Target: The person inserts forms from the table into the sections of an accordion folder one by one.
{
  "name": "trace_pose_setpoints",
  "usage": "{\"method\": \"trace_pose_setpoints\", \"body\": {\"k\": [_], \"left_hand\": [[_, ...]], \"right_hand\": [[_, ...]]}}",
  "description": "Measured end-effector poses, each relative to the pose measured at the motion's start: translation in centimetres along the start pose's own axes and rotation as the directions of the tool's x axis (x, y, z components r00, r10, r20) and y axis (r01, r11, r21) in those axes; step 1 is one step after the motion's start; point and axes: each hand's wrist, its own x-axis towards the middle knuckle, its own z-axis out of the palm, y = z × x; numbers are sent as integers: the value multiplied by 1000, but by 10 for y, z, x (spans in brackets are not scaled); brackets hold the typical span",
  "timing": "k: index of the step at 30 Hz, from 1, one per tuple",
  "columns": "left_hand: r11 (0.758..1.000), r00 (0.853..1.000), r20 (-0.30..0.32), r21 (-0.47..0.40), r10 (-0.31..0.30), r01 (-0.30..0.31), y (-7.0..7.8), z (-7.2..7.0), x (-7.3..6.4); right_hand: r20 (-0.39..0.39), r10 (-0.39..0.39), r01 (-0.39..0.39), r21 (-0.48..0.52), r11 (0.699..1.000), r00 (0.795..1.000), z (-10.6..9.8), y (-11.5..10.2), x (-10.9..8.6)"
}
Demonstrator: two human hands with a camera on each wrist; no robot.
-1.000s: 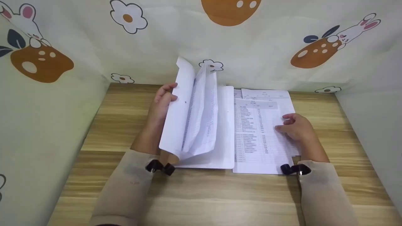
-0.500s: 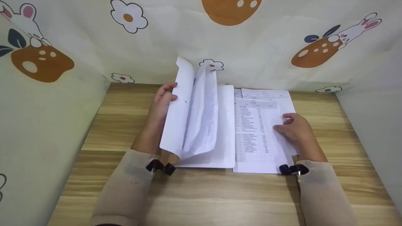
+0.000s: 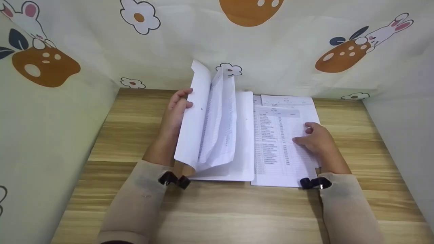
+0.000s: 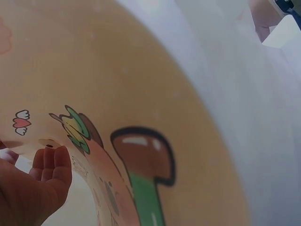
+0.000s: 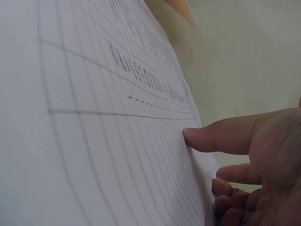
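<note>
A folder (image 3: 245, 142) with a white inside stands partly open in the head view, with several printed sheets (image 3: 225, 128) fanned between its covers. My left hand (image 3: 173, 115) grips the raised left cover (image 3: 195, 115), thumb on the inner face and fingers behind its edge. In the left wrist view the cover's outside (image 4: 197, 155) is tan with cartoon prints. On the right lie overlapping list sheets (image 3: 271, 152), partly beneath the folder. My right hand (image 3: 317, 139) rests at their right side, its thumb on the paper. The other fingers (image 5: 237, 174) bend loosely by the paper's edge.
Everything lies on a wood-grain table (image 3: 237, 213). A cream cloth (image 3: 183, 44) printed with rabbits, oranges and flowers hangs behind and at the sides. Each sleeve cuff carries a small black wrist camera (image 3: 174, 179).
My right hand has slid slightly left over the list sheets. The left hand keeps its hold on the raised cover, and the folder looks otherwise the same.
</note>
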Motion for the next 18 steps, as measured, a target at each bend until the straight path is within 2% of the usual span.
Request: {"method": "trace_pose_setpoints", "body": {"k": [5, 13, 18], "left_hand": [[1000, 1000, 13, -4, 6, -6, 0, 0, -1], [1000, 1000, -10, 2, 4, -4, 1, 2, -2], [1000, 1000, -19, 5, -3, 3, 1, 3, -2]], "right_hand": [[15, 14, -13, -6, 1000, 1000, -1, -1, -1], [14, 44, -44, -18, 999, 999, 0, 1, 2], [17, 61, -62, 17, 998, 998, 0, 1, 2]]}}
